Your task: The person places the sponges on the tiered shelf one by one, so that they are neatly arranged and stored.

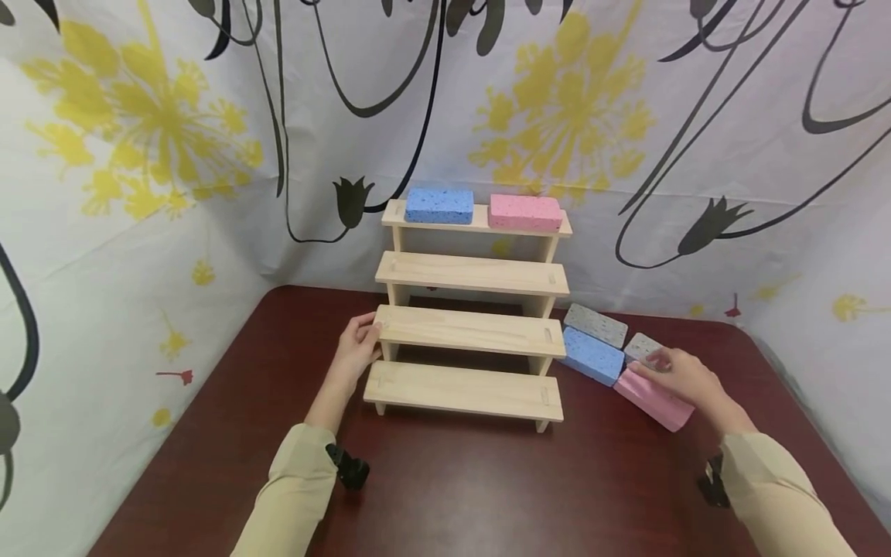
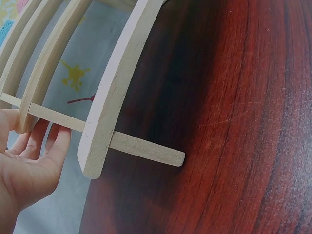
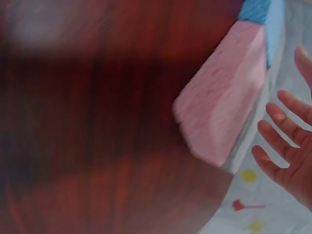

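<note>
A wooden four-step display stand [image 1: 462, 391] stands on the dark red table. My left hand [image 1: 357, 346] grips the left end of its second step from the bottom, fingers curled under the board in the left wrist view. On the top step lie a blue speckled sponge-like block [image 1: 439, 206] and a pink one [image 1: 525, 213]. My right hand [image 1: 685, 379] hovers over the blocks right of the stand, fingers spread and holding nothing in the right wrist view. Beneath it are a pink block [image 3: 222, 92] and a partly hidden grey block [image 1: 642, 348].
A second blue block [image 1: 592, 356] and another grey block [image 1: 595, 325] lie between the stand and my right hand. Patterned white cloth [image 1: 445, 100] hangs behind and beside the table [image 1: 487, 495].
</note>
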Tool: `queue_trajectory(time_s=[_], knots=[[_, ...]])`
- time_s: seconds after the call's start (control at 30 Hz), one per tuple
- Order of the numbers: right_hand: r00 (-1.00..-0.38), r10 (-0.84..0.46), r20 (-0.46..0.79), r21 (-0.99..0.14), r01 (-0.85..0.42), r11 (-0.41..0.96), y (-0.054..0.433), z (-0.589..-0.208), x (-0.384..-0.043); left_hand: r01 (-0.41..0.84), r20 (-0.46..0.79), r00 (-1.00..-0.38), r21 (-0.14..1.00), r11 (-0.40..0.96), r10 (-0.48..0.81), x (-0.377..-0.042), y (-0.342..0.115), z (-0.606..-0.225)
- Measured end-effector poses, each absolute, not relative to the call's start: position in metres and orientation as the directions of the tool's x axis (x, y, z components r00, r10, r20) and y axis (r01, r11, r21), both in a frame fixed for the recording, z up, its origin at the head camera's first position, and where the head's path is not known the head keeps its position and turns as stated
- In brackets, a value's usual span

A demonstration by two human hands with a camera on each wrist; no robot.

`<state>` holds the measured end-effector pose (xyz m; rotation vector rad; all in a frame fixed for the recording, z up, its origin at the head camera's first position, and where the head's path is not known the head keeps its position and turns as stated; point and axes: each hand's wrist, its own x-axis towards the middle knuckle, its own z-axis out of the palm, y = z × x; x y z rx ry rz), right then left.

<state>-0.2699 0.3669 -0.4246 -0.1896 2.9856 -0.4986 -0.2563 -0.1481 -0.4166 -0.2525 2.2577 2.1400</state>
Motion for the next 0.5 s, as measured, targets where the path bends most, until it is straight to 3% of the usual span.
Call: queue_trajectory(time_s=[0.33,0.5], knots=[[-0.984,-0.173,-0.040,-0.185,-0.163,0.969,0.364,-0.443,-0.259,-0.122,-0.118,-0.987,0.992,0.032,-0.105,-0.256,-0.149,-0.417],[-0.983,-0.178,-0.045,-0.177,-0.167,0.970,0.362,-0.444,-0.255,-0.127,-0.124,-0.987,0.992,0.025,-0.105,-0.257,-0.148,-0.418]])
